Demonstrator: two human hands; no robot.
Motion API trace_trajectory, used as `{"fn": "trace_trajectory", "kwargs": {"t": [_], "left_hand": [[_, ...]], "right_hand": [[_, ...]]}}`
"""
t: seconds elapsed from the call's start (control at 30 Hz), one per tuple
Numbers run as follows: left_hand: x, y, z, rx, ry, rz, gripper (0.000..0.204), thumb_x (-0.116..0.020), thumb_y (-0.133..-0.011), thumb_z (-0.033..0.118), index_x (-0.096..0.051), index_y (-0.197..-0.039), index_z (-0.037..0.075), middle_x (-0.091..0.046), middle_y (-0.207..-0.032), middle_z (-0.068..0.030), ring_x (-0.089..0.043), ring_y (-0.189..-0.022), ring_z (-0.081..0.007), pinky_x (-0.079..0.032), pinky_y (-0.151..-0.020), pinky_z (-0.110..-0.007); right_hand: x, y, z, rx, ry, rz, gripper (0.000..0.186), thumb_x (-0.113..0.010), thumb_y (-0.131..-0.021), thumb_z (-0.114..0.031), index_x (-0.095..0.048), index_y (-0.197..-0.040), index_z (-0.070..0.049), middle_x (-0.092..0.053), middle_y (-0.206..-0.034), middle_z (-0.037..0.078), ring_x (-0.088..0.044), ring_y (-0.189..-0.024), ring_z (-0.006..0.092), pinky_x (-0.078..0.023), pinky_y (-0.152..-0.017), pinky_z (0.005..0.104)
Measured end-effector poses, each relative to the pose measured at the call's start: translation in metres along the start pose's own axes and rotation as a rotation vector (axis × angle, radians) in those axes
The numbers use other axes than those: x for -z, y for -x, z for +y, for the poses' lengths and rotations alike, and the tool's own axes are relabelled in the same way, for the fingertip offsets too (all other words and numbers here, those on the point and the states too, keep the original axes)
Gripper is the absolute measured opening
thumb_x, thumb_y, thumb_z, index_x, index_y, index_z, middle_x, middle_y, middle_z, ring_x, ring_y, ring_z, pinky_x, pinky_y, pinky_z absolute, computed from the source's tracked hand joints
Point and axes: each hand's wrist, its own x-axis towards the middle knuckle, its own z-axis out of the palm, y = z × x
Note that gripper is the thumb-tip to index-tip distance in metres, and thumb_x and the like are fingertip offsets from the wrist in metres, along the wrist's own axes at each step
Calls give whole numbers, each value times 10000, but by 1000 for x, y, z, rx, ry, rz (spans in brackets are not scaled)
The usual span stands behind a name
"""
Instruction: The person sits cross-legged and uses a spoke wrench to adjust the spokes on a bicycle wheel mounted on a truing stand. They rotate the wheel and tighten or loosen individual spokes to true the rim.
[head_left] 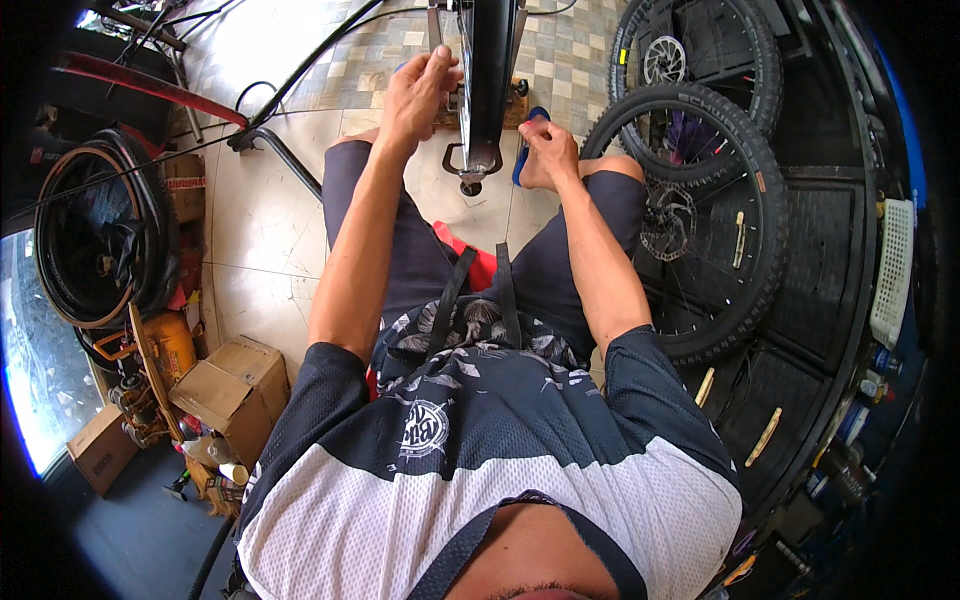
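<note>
A bare black bicycle wheel rim [490,85] stands edge-on between my knees, in what looks like a truing stand [472,165] with metal arms and a dark knob at its near end. My left hand [418,98] is at the left side of the rim, thumb up and fingers curled in; whatever they grip is hidden. To the right of the rim and apart from it, my right hand [550,152] is closed in a pinch above my foot. A tiny red spot shows at its fingertips, too small to name.
Two wheels with knobby tyres [755,300] and brake discs lean at the right beside dark panels. On the left hang several tyres [60,240], above cardboard boxes [235,385] and an orange container [170,345]. A red bar and black tubes [290,165] reach in at upper left.
</note>
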Motion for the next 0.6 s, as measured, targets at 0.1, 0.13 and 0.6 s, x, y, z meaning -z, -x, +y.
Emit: {"fn": "trace_trajectory", "kwargs": {"t": [0.1, 0.13, 0.6], "left_hand": [[2, 2, -34, 82, -55, -34, 548, -549, -980, 526, -666, -1062, -3, -681, -904, -53, -613, -826, -113, -476, -688, -256], [4, 3, -43, 75, -128, -66, 556, -544, -982, 529, -665, -1063, -8, -679, -906, -56, -614, -832, -120, -477, -699, -259], [-4, -2, 26, -220, 95, -41, 509, -539, -999, 489, -677, -1102, 10, -695, -942, -42, -604, -836, -95, -463, -734, -254]], "right_hand": [[-1, -1, 1, -18, -7, 3, 481, -705, -841, -530, -692, -841, -49, -726, -815, 87, -676, -768, 288, -504, -722, 392], [-2, -1, 2, 1, -14, 5, 481, -705, -840, -532, -693, -843, -50, -725, -814, 87, -676, -769, 289, -505, -724, 392], [1, 0, 1, -22, -14, -3, 455, -703, -843, -513, -699, -831, -58, -721, -803, 87, -679, -770, 277, -504, -715, 389]]}}
